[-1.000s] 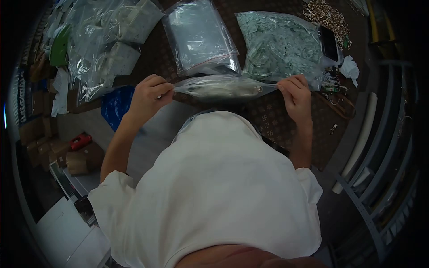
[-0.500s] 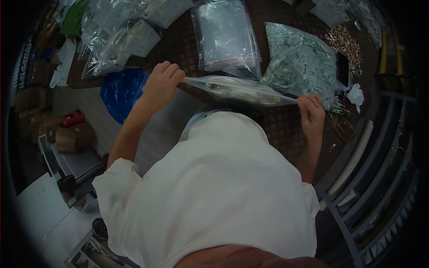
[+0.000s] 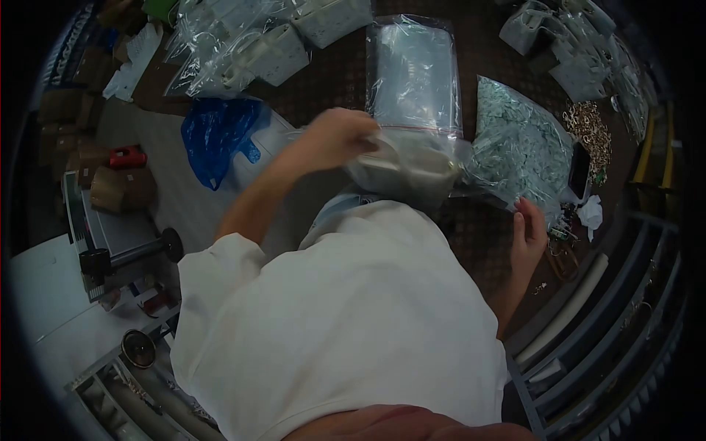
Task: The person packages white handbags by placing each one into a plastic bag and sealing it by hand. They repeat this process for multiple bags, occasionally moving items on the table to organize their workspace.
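Clear bag (image 3: 421, 176) is gripped by left hand (image 3: 331, 140) (blurred), best kept level; right hand (image 3: 531, 239) is left open near green bag (image 3: 518, 143).

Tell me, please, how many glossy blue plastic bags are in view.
1: the blue plastic bag is left of the person's left hand. Others may be hidden.

Your view is rather dim, with dark, round edges that bend the shelves (image 3: 588, 345). Small white shines dot the clear plastic bags (image 3: 415, 70). Your left hand (image 3: 334, 140) looks smeared, and the table (image 3: 338, 73) looks dark.
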`<state>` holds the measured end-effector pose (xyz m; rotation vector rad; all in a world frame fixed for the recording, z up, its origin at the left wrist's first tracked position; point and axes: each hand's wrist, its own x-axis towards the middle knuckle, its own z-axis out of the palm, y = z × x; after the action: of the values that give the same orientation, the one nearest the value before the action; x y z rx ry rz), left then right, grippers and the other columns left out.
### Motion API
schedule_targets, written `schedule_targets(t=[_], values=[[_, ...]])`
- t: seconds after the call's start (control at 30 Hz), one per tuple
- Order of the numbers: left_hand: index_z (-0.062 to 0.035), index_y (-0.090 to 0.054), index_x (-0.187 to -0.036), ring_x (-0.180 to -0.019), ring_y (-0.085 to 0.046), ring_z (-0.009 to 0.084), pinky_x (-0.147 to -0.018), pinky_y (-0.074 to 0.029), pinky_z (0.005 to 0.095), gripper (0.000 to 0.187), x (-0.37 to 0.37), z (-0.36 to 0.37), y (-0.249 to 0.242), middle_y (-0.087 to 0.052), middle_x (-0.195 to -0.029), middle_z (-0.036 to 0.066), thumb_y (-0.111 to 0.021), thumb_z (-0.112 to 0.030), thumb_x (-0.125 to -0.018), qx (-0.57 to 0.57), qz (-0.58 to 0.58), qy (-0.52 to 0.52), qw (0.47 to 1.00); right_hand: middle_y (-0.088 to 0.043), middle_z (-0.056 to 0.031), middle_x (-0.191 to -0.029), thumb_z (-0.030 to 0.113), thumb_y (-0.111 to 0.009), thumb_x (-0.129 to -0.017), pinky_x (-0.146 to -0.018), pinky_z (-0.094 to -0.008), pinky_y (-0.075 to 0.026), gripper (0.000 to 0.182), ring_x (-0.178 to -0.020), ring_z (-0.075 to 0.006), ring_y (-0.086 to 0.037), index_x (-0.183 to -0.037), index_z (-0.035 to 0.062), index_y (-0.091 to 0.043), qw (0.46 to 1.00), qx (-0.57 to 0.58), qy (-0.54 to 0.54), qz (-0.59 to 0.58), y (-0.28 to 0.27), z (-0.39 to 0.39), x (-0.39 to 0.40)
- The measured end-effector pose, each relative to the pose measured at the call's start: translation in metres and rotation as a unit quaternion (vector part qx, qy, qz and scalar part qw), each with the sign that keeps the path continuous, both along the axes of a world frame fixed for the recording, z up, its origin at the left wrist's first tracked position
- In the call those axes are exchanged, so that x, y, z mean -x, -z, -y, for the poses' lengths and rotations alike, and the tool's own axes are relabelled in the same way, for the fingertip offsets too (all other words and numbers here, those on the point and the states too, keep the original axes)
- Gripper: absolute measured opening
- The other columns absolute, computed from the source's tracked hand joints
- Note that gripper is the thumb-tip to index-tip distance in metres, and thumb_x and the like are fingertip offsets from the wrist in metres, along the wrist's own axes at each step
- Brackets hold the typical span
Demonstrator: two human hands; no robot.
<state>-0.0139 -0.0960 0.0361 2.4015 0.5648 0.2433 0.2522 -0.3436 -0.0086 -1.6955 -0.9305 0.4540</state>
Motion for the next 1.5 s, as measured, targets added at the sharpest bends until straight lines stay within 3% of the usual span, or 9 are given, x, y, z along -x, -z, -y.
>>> schedule_targets(t=[0.1, 0.2, 0.33, 0.43, 0.7, 0.97, 1.23, 1.37, 1.5], values=[[-0.0004, -0.062, -0.084, -0.066, -0.053, 0.0101, -0.057, -0.042, 0.0247, 0.01, 0.048, -0.042, -0.024, -0.057, -0.075, 0.006, -0.065, -0.007, -0.076, 0.119, 0.011, -0.142, 0.983, -0.057, -0.006, -0.082, 0.001, -0.057, -0.08, -0.066, -0.0238, -0.043, 0.011, -0.076, -0.014, -0.055, -0.09, -0.0013, -0.062, 0.999, 0.05, -0.017, -0.003, 0.023, 0.0, -0.006], [0.0002, -0.062, -0.084, -0.068, -0.053, 0.0074, -0.058, -0.042, 0.0239, 0.01, 0.077, -0.087, -0.024, -0.059, -0.075, 0.005, -0.065, -0.007, -0.077, 0.041, -0.013, -0.213, 0.976, -0.058, -0.0093, -0.08, 0.004, -0.06, -0.079, -0.066, -0.0244, -0.044, 0.011, -0.074, -0.0156, -0.056, -0.089, -0.0014, -0.062, 0.977, 0.163, -0.135, -0.002, 0.04, -0.021, 0.004], [-0.0046, -0.061, -0.094, -0.071, -0.058, 0.0253, -0.063, -0.046, 0.0363, 0.021, 0.099, -0.156, 0.028, -0.06, -0.082, 0.012, -0.063, -0.014, -0.076, -0.172, -0.058, -0.286, 0.941, -0.056, -0.0124, -0.096, 0.008, -0.067, -0.072, -0.08, -0.0333, -0.044, 0.033, -0.09, -0.028, -0.055, -0.103, 0.0019, -0.057, 0.959, 0.097, -0.241, 0.117, 0.106, -0.077, 0.04], [-0.0052, -0.056, -0.107, -0.08, -0.056, 0.0323, -0.071, -0.044, 0.0404, 0.034, 0.115, -0.166, 0.09, -0.059, -0.088, 0.014, -0.063, -0.014, -0.075, -0.344, -0.038, -0.316, 0.883, -0.048, -0.0162, -0.11, 0.012, -0.072, -0.066, -0.082, -0.0381, -0.043, 0.053, -0.101, -0.0339, -0.047, -0.113, 0.0049, -0.049, 0.924, 0.089, -0.126, 0.351, 0.134, -0.113, 0.064], [-0.0047, -0.046, -0.119, -0.103, -0.044, 0.0334, -0.091, -0.035, 0.0447, 0.05, 0.08, -0.109, 0.054, -0.048, -0.108, 0.016, -0.064, -0.01, -0.072, -0.49, -0.006, -0.381, 0.784, -0.045, -0.0176, -0.104, 0.015, -0.073, -0.064, -0.083, -0.0424, -0.04, 0.044, -0.099, -0.0356, -0.045, -0.098, 0.0032, -0.046, 0.928, 0.122, -0.075, 0.344, 0.158, -0.122, 0.042], [-0.0012, -0.053, -0.108, -0.101, -0.046, 0.0348, -0.087, -0.039, 0.0395, 0.039, -0.004, -0.007, 0.073, -0.046, -0.109, 0.017, -0.061, 0.001, -0.07, -0.211, 0.191, -0.28, 0.917, -0.056, -0.0142, -0.082, 0.009, -0.066, -0.068, -0.068, -0.0412, -0.041, 0.016, -0.078, -0.0326, -0.051, -0.077, 0.0023, -0.055, 0.928, 0.167, -0.118, 0.312, 0.181, -0.134, 0.016], [-0.0063, -0.049, -0.115, -0.101, -0.049, 0.0334, -0.082, -0.045, 0.0365, 0.042, -0.048, 0.045, 0.068, -0.043, -0.113, 0.017, -0.062, -0.003, -0.075, 0.0, 0.218, -0.147, 0.965, -0.057, -0.0125, -0.072, 0.006, -0.064, -0.072, -0.063, -0.0379, -0.041, 0.008, -0.069, -0.03, -0.052, -0.073, 0.0008, -0.058, 0.987, 0.056, 0.001, 0.149, 0.085, -0.1, -0.012], [-0.0089, -0.045, -0.121, -0.108, -0.046, 0.0338, -0.088, -0.043, 0.0381, 0.053, -0.068, 0.045, 0.035, -0.041, -0.119, 0.017, -0.068, -0.013, -0.073, -0.002, 0.216, -0.065, 0.974, -0.055, -0.0099, -0.068, 0.003, -0.063, -0.073, -0.06, -0.0355, -0.04, 0.006, -0.064, -0.0268, -0.05, -0.073, 0.001, -0.057, 0.965, -0.061, 0.063, 0.248, 0.016, -0.09, 0.001], [-0.0051, -0.03, -0.131, -0.116, -0.038, 0.0357, -0.099, -0.031, 0.0449, 0.082, -0.09, 0.053, 0.012, -0.036, -0.127, 0.019, -0.075, -0.026, -0.066, -0.045, 0.197, 0.027, 0.979, -0.052, -0.0083, -0.066, 0.003, -0.063, -0.072, -0.059, -0.0314, -0.039, 0.007, -0.062, -0.0228, -0.048, -0.072, 0.0004, -0.056, 0.975, -0.142, 0.024, 0.168, -0.044, -0.078, 0.006]])
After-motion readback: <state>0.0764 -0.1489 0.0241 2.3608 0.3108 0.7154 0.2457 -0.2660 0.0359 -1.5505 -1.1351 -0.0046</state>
